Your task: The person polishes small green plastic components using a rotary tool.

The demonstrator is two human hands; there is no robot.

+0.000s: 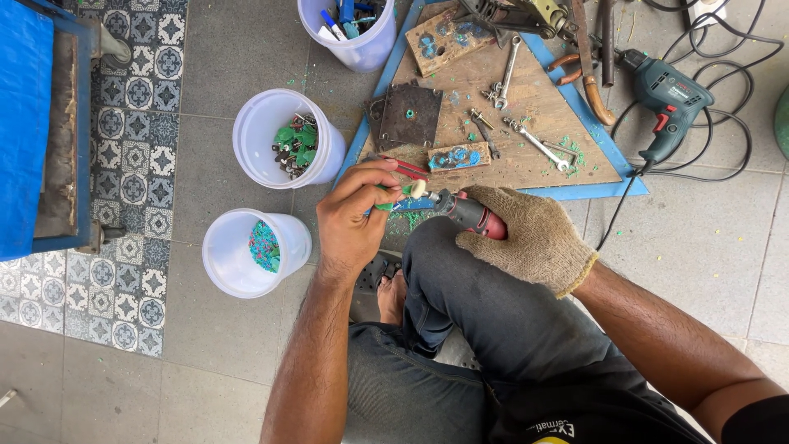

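Both hands meet over the raised knee.
Left hand [355, 215] pinches a small green-and-blue piece [404, 200]; gloved right hand [526, 233] grips a red rotary tool [470, 212], lying crosswise, tip pointing left at it.

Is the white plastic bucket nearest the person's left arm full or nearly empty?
Nearly empty: the white plastic bucket holds only a thin layer of teal and pink bits on its bottom, walls bare above.

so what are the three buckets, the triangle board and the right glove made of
Buckets: translucent white plastic, likely, since the contents show through. Triangle board: bare wood, visible grain, blue-painted edge. Glove on right hand: knitted beige fabric, probably cotton, ribbed cuff.
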